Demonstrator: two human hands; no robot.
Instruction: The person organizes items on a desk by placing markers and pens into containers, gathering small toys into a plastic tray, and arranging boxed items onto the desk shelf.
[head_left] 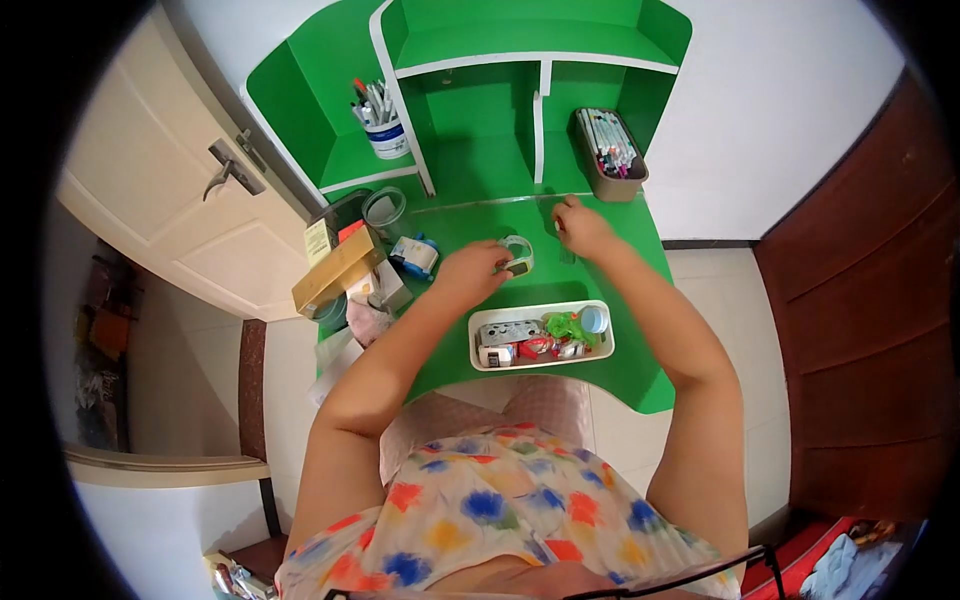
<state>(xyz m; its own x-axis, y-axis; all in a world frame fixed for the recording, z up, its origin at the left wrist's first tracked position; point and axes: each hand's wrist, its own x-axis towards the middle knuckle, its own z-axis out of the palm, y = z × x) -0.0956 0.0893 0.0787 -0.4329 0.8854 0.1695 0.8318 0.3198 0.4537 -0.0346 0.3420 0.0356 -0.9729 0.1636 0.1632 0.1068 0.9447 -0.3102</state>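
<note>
My left hand (474,272) is over the middle of the green desk (450,225), its fingers closed on a wristwatch (519,262) with a pale looped strap and a small dark face. My right hand (583,230) is farther right, near the back of the desk top. Its fingers are curled together, and anything between them is too small to make out. In front of both hands stands a white tray (541,365) containing a grey perforated piece, red-and-white small items, a crumpled green thing and a light blue round lid (593,319).
Boxes (340,270), a clear jar (385,208) and a blue-and-white item (415,256) crowd the desk's left side. A pen cup (387,140) stands on the left shelf. A brown basket of markers (620,187) sits at the back right. A door (180,190) is at left.
</note>
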